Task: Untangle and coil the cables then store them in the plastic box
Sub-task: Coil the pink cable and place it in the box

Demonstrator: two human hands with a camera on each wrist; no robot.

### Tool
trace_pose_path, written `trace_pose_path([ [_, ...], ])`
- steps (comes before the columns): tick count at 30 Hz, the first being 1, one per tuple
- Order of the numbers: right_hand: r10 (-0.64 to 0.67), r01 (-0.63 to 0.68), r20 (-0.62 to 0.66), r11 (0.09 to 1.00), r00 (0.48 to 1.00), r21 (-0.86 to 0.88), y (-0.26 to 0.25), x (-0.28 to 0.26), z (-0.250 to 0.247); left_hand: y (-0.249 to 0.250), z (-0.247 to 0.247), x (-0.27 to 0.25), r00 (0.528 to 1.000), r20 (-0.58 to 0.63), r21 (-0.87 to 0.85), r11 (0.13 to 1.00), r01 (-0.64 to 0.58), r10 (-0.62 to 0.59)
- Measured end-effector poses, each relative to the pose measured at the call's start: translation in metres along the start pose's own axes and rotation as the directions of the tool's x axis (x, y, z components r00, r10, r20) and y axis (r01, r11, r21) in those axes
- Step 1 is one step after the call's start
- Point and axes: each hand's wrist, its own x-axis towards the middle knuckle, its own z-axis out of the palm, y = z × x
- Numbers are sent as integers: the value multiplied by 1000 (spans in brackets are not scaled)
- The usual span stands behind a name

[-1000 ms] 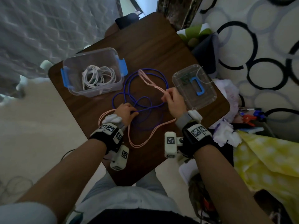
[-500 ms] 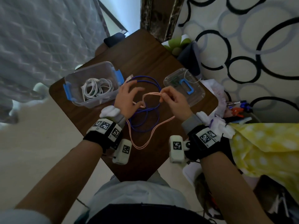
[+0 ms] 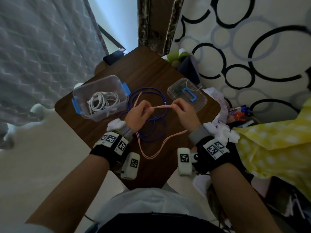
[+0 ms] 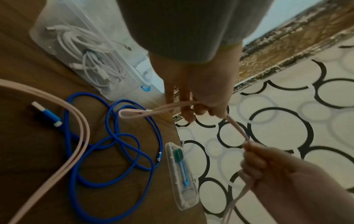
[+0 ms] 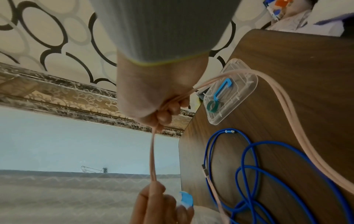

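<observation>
Both grips were closed on the doubled pink braided cable (image 3: 160, 107): the left hand (image 3: 137, 111) pinched it between thumb and fingertips, and the right hand (image 3: 184, 109) curled its fingers round the same strands. The stretch between them ran taut and roughly level, left to right, above the dark wooden surface (image 3: 151, 69), while the slack hung in a long loop toward the person. Below lay the loose blue round cable (image 3: 152, 125), looped over itself. The pink loop appeared to cross it, though the wrist views left that unclear; pulling harder could drag or snag the blue one. The clear plastic box with blue clips (image 3: 101, 98), holding white coiled cables (image 3: 102, 102), stood just left.
</observation>
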Motion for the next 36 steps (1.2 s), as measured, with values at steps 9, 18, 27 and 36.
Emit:
trace_pose_path([
  [9, 242, -269, -127, 921, 962, -282, 5, 14, -19, -45, -28, -10, 998, -51, 259, 965, 50, -39],
  [18, -110, 233, 270, 845, 957, -482, -14, 13, 33, 3, -23, 0, 995, 18, 172, 980, -100, 99],
  [27, -22, 1, -172, 992, 985, -124, -23, 19, 32, -38, -39, -18, 994, 26, 20, 994, 105, -106],
  [36, 130, -138, -45, 945, 990, -298, 14, 14, 39, 7, -35, -24, 992, -73, -730, 683, 19, -106],
])
